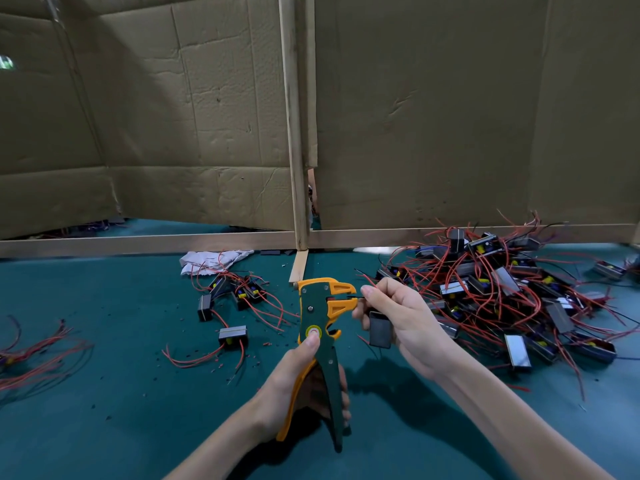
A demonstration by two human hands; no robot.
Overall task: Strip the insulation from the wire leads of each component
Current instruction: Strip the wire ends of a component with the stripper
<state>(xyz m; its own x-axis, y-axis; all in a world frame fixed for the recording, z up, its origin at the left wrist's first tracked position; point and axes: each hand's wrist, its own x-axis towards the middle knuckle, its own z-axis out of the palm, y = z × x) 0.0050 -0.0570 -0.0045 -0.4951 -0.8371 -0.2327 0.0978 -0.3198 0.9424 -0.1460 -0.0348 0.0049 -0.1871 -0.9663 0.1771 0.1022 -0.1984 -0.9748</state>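
Now | left grip (298, 379) curled round stripper (317, 306) | right grip (405, 317) holds component (380, 330), pinches its lead (356, 298)

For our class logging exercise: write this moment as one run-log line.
left hand: grips wire stripper | right hand: pinches black lead at stripper jaws | component: under fingers

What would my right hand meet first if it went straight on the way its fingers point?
Likely the orange head of the wire stripper: the right hand pinches a thin lead aimed left into it, with little gap between. Depth is hard to judge.
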